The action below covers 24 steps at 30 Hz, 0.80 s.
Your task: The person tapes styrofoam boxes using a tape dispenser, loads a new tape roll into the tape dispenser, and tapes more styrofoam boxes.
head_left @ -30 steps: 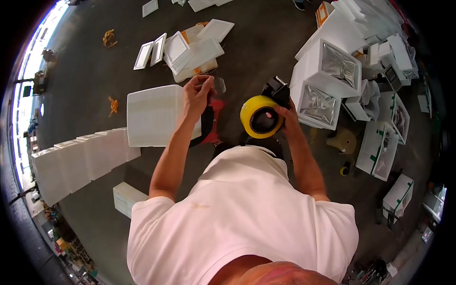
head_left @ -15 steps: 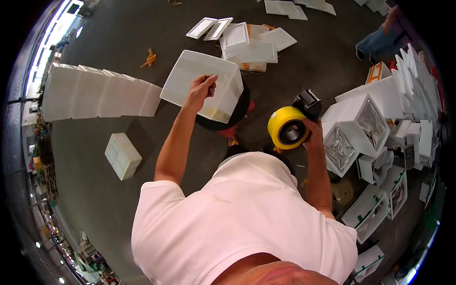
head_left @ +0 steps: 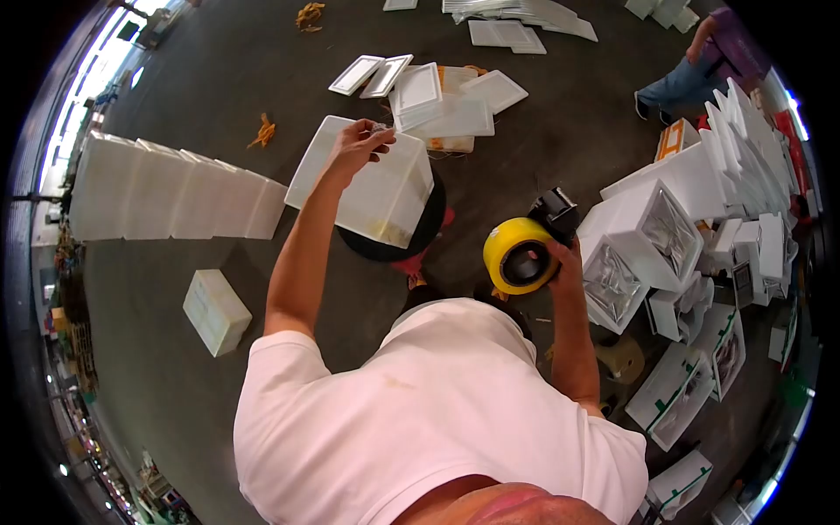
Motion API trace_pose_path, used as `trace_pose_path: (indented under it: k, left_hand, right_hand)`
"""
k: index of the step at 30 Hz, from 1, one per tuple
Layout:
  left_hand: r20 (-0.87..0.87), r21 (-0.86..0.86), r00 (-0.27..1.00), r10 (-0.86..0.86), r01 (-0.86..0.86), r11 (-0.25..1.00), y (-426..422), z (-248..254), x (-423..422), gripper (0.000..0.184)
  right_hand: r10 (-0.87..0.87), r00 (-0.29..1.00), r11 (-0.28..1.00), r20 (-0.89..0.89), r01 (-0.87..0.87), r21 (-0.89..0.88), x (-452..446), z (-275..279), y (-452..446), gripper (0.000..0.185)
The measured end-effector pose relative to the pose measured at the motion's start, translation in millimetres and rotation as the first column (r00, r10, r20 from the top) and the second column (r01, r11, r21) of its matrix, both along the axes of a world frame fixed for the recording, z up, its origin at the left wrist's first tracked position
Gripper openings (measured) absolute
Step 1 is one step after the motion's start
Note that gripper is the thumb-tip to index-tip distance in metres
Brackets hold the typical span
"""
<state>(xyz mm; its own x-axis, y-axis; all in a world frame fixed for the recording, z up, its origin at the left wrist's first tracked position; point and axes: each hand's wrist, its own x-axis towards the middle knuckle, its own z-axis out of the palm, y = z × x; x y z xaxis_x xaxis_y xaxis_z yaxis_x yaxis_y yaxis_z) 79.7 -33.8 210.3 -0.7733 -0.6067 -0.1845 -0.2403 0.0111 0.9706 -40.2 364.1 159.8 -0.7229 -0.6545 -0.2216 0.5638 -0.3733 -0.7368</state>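
Observation:
My right hand is wrapped round a tape dispenser with a large yellow roll and a black head. Over the near white foam box, my left hand has its fingers pinched together, with a small clear scrap at the fingertips, perhaps tape. That box rests tilted on a round black stool with red parts below. Whether the left hand touches the box is hard to tell.
A row of white boxes stands at left, with a single box below it. Foam lids lie ahead. Foil-lined boxes are piled at right. A person is at the upper right.
Since the earliest frame the view has turned, and the person at the upper right has come into it. My left hand has moved from the box's right edge to above its top.

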Motion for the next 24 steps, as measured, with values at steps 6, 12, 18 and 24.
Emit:
trace_pose_path:
  k: [6, 12, 18, 24]
  left_hand:
    - [0.211, -0.132, 0.972, 0.105, -0.078, 0.988, -34, -64, 4, 0.031]
    - [0.367, -0.641, 0.875, 0.317, -0.009, 0.767, -34, -79, 12, 0.039]
    - [0.307, -0.793, 0.853, 0.423, -0.017, 0.609, -31, -75, 11, 0.036]
    - [0.206, -0.549, 0.919, 0.336, -0.176, 0.817, -65, -85, 25, 0.031]
  right_hand:
    - [-0.042, 0.999, 0.998, 0.015, 0.042, 0.050, 8, 7, -1, 0.053]
    - [-0.030, 1.000, 0.996, 0.010, 0.029, 0.079, 5, 2, -1, 0.055]
    - [-0.023, 0.999, 0.992, -0.034, 0.027, 0.119, 7, 2, -3, 0.060]
    - [-0.010, 0.999, 0.989, -0.049, 0.017, 0.146, 8, 3, -1, 0.061]
